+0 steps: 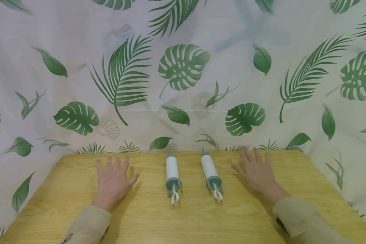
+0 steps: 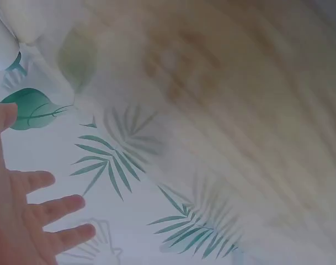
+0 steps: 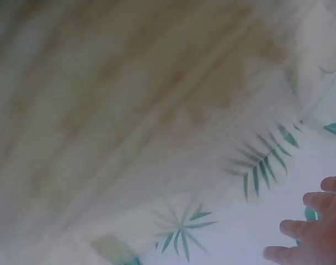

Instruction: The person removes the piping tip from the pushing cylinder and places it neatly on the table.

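Note:
Two large plunger syringes lie on the wooden table (image 1: 146,223), one to the left (image 1: 172,167) and one to the right (image 1: 209,166). Each has a white barrel, a grey-green nozzle pointing at the back edge, a grey-green collar and a white loop handle towards me. To the left of the pair is my left hand (image 1: 112,181), palm down over the table with fingers spread. My right hand (image 1: 258,173) mirrors it on the other side, its fingertips near the back edge. Both hands hold nothing. Part of a white barrel (image 2: 1,44) shows at the left wrist view's corner.
Behind the table hangs a pale curtain (image 1: 183,98) printed with green leaves, reaching down to the back edge and along both sides. The tabletop has rounded back corners. Beige sleeves (image 1: 88,223) cover both forearms.

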`<state>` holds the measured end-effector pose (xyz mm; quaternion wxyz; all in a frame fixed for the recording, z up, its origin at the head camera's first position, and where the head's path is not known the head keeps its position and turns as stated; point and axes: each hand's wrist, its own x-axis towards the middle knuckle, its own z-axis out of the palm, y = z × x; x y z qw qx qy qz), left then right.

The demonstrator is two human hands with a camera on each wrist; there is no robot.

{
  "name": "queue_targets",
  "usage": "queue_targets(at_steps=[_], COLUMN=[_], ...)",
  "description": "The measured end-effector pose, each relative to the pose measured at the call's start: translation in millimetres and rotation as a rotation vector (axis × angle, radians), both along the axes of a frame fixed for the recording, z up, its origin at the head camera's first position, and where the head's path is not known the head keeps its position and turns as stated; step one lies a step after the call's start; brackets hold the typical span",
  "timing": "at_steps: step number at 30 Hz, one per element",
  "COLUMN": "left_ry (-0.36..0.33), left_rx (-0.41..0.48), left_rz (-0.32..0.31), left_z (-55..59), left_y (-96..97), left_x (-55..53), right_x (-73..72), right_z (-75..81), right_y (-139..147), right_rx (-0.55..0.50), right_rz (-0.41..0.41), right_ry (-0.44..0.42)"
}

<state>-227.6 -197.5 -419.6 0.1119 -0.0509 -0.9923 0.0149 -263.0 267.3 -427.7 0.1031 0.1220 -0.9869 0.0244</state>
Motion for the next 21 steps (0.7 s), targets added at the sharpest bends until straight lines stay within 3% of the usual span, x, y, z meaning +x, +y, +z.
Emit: queue_targets(at_steps=[4, 9, 15, 18, 21], left_ry=[0.013, -0.033, -0.079, -0.106, -0.123], left_rx=[0.05, 0.173, 0.36, 0.46, 0.541], left_rz=[-0.017, -0.016, -0.048, -0.074, -0.098], left_z=[5.4, 4.7, 2.7, 3.1, 3.4], left_y=[6.7, 18.7, 39.0, 50.0, 59.8], left_x=[1.9, 4.3, 6.0, 7.8, 9.0], right_x=[1.8, 0.3, -6.4, -9.4, -13.9], right_z=[7.4, 15.8, 27.5, 32.6, 35.8], right_y=[-11, -38, -85, -110, -131], right_rx=[-0.027, -0.189, -0.447, -0.585, -0.657], right_rz=[0.062, 0.146, 0.263, 0.296, 0.303], right_ry=[0.075, 0.087, -0.035, -0.135, -0.213])
